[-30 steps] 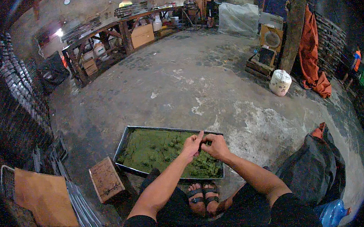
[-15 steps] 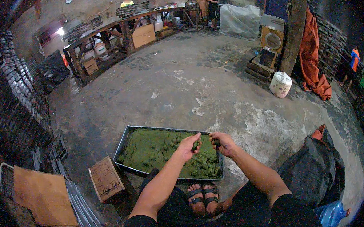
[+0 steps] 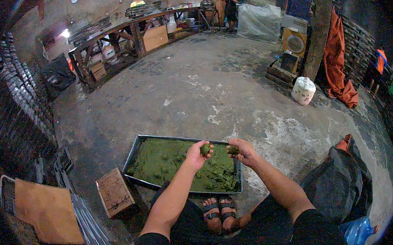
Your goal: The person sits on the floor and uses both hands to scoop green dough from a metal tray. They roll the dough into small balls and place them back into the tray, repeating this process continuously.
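A shallow metal tray on the floor in front of my feet holds a moist green, dough-like mass. Over its right part, my left hand is closed around a small green lump. My right hand, beside it near the tray's far right corner, pinches another green lump. A small gap separates the two hands. The mass is crumbly and broken up at the right and smoother at the left.
Left of the tray stands a low wooden box, with a brown-padded folding chair beyond. A dark tarp and a blue plastic bottle lie at right. Farther off are a white patterned container, a post, a workbench and other people.
My hands have turned and moved slightly, so the green lumps show more plainly. The far person in black has turned, and the orange-clad one at right has shifted a little.
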### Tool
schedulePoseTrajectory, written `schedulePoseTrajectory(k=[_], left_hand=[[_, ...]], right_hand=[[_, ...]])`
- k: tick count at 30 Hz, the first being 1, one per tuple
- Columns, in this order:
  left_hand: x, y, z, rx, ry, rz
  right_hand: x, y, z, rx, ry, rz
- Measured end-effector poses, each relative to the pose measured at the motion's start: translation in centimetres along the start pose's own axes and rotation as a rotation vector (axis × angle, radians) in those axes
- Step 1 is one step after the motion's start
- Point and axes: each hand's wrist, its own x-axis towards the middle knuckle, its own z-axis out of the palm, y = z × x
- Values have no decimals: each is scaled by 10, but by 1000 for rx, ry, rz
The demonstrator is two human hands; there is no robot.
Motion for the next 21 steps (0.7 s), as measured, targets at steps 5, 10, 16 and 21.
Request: schedulePoseTrajectory(k=[5,10,16,21], left_hand=[[-3,8,2,25,-60,-74],[-7,12,5,-85,-6,-107],[-6,14,-6,-65,71,-53],[-5,15,-3,-85,53,-51]], right_hand=[[15,3,-22,99,-78,96],[11,1,-26,23,-90,144],[-3,-8,-10,6,-44,48],[4,0,-12,-46,-47,9]])
